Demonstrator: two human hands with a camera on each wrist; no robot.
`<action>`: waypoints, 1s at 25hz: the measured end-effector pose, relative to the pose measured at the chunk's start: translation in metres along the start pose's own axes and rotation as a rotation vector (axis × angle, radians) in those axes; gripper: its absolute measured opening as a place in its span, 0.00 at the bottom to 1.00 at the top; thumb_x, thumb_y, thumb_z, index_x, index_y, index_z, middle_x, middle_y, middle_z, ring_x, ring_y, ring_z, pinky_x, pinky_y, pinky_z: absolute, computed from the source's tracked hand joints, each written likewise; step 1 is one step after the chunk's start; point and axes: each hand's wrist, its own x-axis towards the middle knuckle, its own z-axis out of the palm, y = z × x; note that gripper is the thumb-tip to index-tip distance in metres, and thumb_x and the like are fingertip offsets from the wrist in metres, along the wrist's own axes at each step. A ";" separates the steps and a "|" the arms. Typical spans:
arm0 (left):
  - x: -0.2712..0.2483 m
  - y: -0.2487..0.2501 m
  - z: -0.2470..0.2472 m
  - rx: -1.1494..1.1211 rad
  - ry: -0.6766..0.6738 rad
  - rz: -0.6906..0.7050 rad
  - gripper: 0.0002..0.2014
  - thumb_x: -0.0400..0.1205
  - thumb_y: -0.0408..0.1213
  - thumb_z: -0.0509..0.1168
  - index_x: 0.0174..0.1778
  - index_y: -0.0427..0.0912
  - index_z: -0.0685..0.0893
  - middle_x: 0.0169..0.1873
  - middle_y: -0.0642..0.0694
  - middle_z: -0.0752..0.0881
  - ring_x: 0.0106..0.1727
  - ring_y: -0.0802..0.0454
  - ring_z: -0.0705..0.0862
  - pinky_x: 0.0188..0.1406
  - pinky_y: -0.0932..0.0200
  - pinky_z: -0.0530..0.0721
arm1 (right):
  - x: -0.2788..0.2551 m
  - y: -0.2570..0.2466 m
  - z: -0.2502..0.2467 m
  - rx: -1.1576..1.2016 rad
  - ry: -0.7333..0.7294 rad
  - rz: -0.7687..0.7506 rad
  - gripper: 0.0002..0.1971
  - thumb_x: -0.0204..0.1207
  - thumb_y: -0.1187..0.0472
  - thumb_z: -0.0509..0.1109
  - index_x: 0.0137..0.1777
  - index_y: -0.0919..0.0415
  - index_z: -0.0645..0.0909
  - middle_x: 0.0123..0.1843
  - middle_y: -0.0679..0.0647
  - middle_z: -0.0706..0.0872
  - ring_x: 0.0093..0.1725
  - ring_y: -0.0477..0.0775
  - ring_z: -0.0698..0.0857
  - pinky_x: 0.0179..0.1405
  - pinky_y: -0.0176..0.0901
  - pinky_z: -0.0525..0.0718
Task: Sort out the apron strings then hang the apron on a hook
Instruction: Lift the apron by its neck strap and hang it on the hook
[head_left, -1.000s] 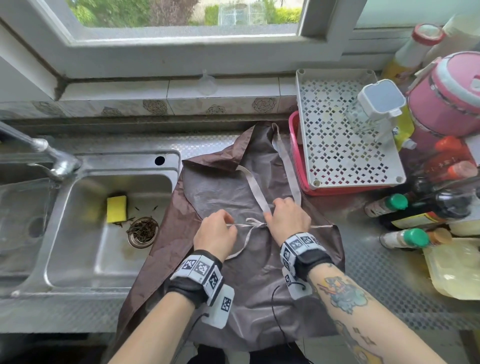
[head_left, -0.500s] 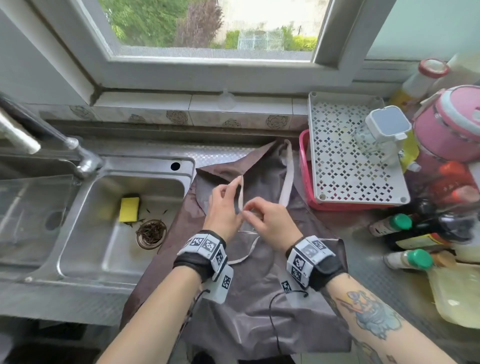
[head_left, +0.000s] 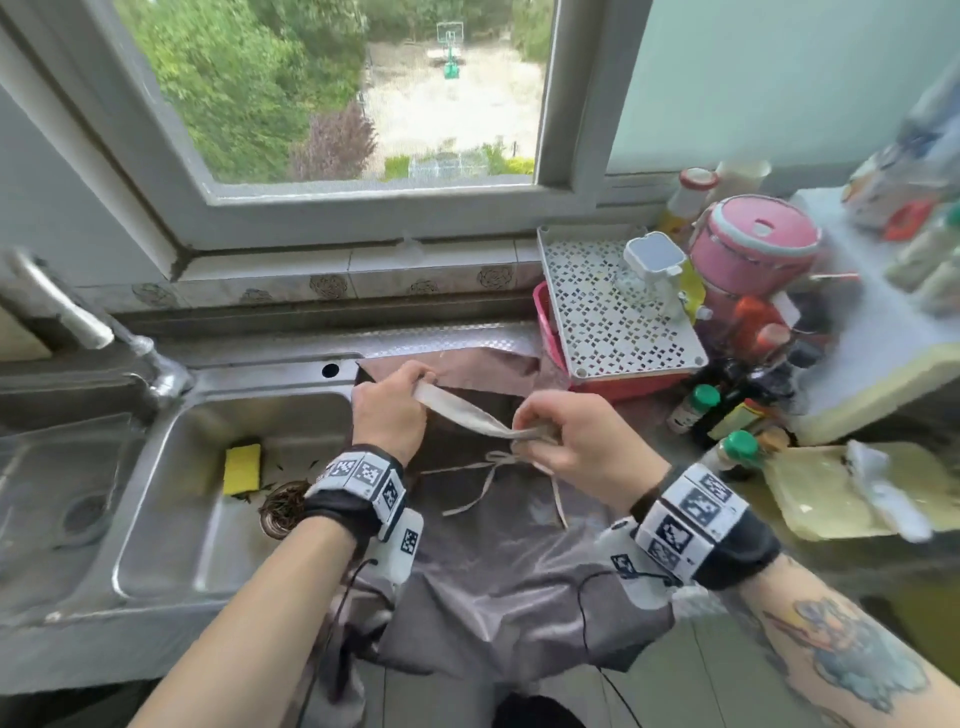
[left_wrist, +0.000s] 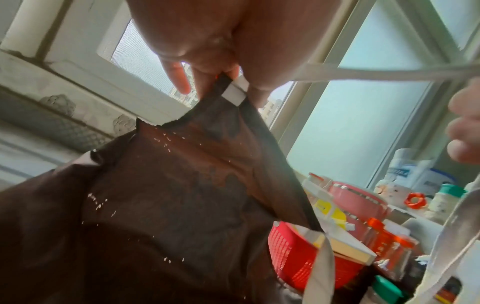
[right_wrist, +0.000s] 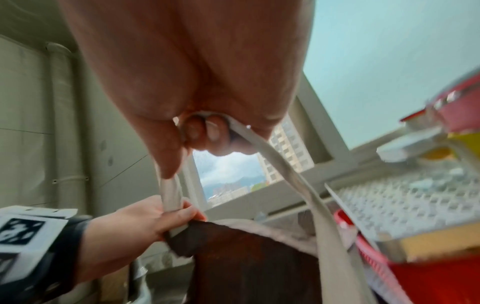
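My left hand (head_left: 387, 410) pinching the brown apron's (head_left: 498, 566) top corner, my right hand (head_left: 566, 441) gripping its pale neck strap (head_left: 457, 410), apron spread on the counter (head_left: 447, 335) beside the sink (head_left: 171, 493)

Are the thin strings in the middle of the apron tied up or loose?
Tied. The thin strings form a small bow with two loose ends, lying flat on the brown apron just below the hands.

Brown apron, strings tied, neck strap lifted

My glossy brown fabric apron (head_left: 498, 561) lies spread at frame centre; its thin pale waist strings (head_left: 496, 462) sit knotted in a bow, while the flat beige neck strap (head_left: 457, 408) stretches taut above.
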 end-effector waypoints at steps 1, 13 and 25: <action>-0.005 0.004 -0.011 0.018 -0.010 0.003 0.12 0.81 0.42 0.56 0.53 0.53 0.84 0.45 0.40 0.90 0.53 0.34 0.83 0.60 0.43 0.81 | -0.002 -0.007 -0.010 -0.066 0.063 0.032 0.04 0.71 0.63 0.74 0.44 0.56 0.85 0.35 0.42 0.83 0.34 0.39 0.80 0.39 0.31 0.74; -0.130 0.086 -0.155 -0.064 -0.201 0.387 0.17 0.79 0.50 0.63 0.24 0.52 0.79 0.23 0.53 0.82 0.28 0.49 0.79 0.30 0.58 0.72 | -0.083 -0.201 -0.156 -0.117 0.587 0.481 0.34 0.80 0.35 0.49 0.39 0.64 0.85 0.22 0.51 0.83 0.21 0.49 0.81 0.22 0.39 0.76; -0.207 0.235 -0.261 -0.476 -0.642 0.785 0.15 0.76 0.51 0.65 0.53 0.47 0.86 0.44 0.45 0.92 0.41 0.53 0.89 0.40 0.60 0.85 | -0.194 -0.309 -0.235 0.451 0.678 -0.137 0.13 0.71 0.56 0.74 0.52 0.61 0.81 0.47 0.52 0.90 0.52 0.50 0.88 0.55 0.42 0.85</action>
